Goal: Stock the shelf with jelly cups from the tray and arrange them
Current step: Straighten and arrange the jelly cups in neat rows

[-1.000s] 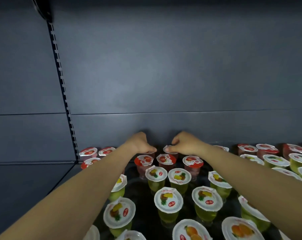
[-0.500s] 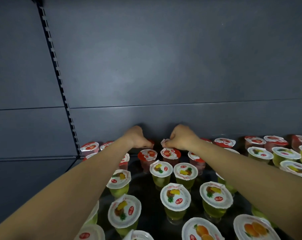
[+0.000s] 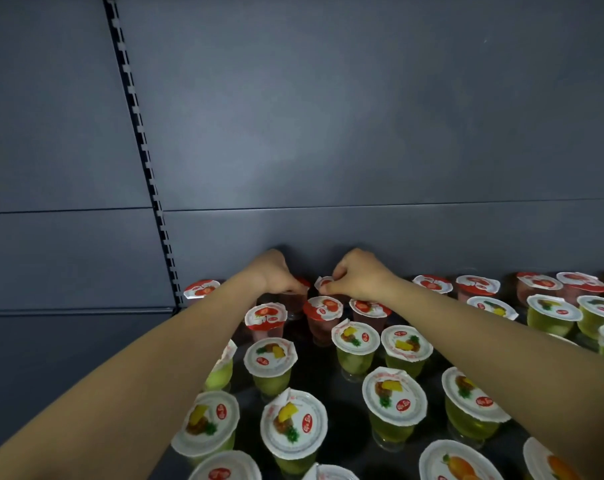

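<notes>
At frame centre, against the dark back panel (image 3: 362,133), the left hand (image 3: 274,273) curls its fingers over a red jelly cup (image 3: 298,289), mostly hidden. Just right, the right hand (image 3: 357,275) pinches the lid edge of another red-lidded cup (image 3: 324,283). Both cups stand upright, lids up, in the shelf's back row.

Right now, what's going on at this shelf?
A person is stocking jelly cups. Both hands reach to the back row against the rear panel: the left hand grips one red-lidded cup, and the right hand pinches the lid edge of another red cup. Rows of red cups and green cups already stand in front.
</notes>
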### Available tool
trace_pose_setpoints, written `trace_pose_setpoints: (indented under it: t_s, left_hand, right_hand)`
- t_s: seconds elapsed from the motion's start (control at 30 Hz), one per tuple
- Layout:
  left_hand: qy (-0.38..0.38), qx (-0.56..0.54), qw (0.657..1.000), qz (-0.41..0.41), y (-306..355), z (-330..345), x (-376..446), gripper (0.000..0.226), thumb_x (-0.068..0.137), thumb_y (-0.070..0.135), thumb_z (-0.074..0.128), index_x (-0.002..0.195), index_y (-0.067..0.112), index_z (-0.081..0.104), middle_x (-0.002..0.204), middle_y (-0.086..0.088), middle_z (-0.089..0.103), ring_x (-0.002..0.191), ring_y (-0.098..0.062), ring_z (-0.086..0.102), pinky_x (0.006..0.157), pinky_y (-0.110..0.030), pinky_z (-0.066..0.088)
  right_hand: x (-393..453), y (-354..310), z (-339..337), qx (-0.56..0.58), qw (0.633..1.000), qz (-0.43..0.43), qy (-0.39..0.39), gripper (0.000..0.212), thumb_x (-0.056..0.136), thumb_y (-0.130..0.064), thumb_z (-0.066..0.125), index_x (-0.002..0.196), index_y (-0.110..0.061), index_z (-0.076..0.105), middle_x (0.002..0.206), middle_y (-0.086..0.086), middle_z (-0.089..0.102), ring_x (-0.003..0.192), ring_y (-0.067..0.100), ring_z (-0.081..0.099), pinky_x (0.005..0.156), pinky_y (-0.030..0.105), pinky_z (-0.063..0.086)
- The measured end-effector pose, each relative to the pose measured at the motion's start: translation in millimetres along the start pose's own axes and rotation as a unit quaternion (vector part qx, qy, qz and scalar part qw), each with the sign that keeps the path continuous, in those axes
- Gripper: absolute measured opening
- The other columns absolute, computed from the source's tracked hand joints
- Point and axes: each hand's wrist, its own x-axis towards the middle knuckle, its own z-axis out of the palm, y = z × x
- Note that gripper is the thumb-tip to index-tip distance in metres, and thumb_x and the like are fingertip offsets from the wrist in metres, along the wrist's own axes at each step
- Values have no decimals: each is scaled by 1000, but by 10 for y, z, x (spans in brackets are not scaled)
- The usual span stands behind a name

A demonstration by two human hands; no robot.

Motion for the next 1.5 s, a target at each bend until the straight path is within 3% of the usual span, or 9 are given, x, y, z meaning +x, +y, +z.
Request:
trace_pose_setpoints:
  t_s: [0.17, 0.37, 0.47, 0.57, 0.9, 1.3, 1.37, 1.43, 1.5]
  left_hand:
    - [-6, 19, 1000, 11, -1, -14, -15, 39, 76, 41, 74, 59, 17, 49, 65, 1, 50, 71, -18, 54, 58, -24, 37]
    - [4, 40, 998, 51, 75, -123, -106, 40, 82, 41, 68, 58, 15, 48, 62, -1, 49, 55, -11, 44, 49, -24, 30]
    - [3, 38, 993, 107, 198, -236, -178, 34, 84, 42, 65, 95, 9, 66, 99, -9, 65, 83, -18, 60, 70, -28, 46]
    - [25, 38, 987, 153, 381, -331, -314, 63, 83, 43, 66, 135, 11, 48, 138, -6, 50, 123, -23, 49, 101, -32, 40]
    - [41, 109, 963, 243, 1245, -384, -713, 69, 86, 46, 61, 143, 15, 36, 148, -6, 35, 132, -24, 38, 104, -34, 35]
    - [10, 63, 986, 154, 2037, 225, -460, 64, 85, 42, 65, 138, 12, 44, 143, -6, 44, 128, -24, 44, 100, -33, 38]
    - [-15, 44, 992, 116, 2097, 386, -318, 44, 84, 41, 66, 115, 10, 60, 121, -10, 59, 106, -23, 58, 82, -31, 46]
    - [-23, 34, 995, 93, 2120, 526, -173, 32, 81, 42, 69, 75, 13, 58, 81, -9, 59, 71, -20, 57, 57, -26, 39]
    - [-25, 30, 997, 70, 2120, 631, -79, 37, 78, 43, 72, 67, 15, 49, 69, -2, 51, 68, -22, 57, 52, -26, 34]
  right_hand:
    - [-30, -8, -24, -6, 1000, 4, -18, 43, 80, -40, 71, 87, 3, 72, 89, 22, 69, 72, 26, 63, 62, 33, 45]
    - [-201, -115, -211, -55, 998, 17, -17, 36, 87, -29, 66, 107, 1, 68, 112, 18, 66, 101, 29, 63, 91, 41, 51]
    - [-403, -149, -457, -108, 994, 10, 5, 47, 88, -31, 65, 128, -8, 56, 132, 8, 57, 116, 23, 55, 98, 32, 44]
    - [-647, -106, -707, -163, 985, 4, 46, 62, 87, -40, 64, 140, -17, 44, 146, 3, 43, 130, 22, 44, 104, 32, 36]
    - [-1304, 288, -1431, -251, 964, 12, 90, 75, 80, -50, 67, 143, -22, 37, 148, 4, 38, 132, 23, 38, 106, 38, 37]
    - [-1201, 1169, -1728, -164, 986, 11, 36, 62, 85, -40, 66, 137, -15, 46, 142, 2, 46, 125, 22, 47, 100, 29, 38]
    - [-1076, 1352, -1648, -129, 991, 35, -6, 61, 85, -42, 66, 135, -13, 48, 140, 4, 49, 123, 22, 49, 98, 30, 40]
    - [-942, 1502, -1549, -105, 993, 43, -38, 58, 83, -45, 66, 130, -12, 55, 133, 4, 55, 117, 21, 54, 95, 30, 43]
    - [-812, 1616, -1446, -83, 994, 41, -54, 50, 81, -50, 66, 111, -10, 67, 112, 6, 66, 99, 20, 60, 82, 31, 45]
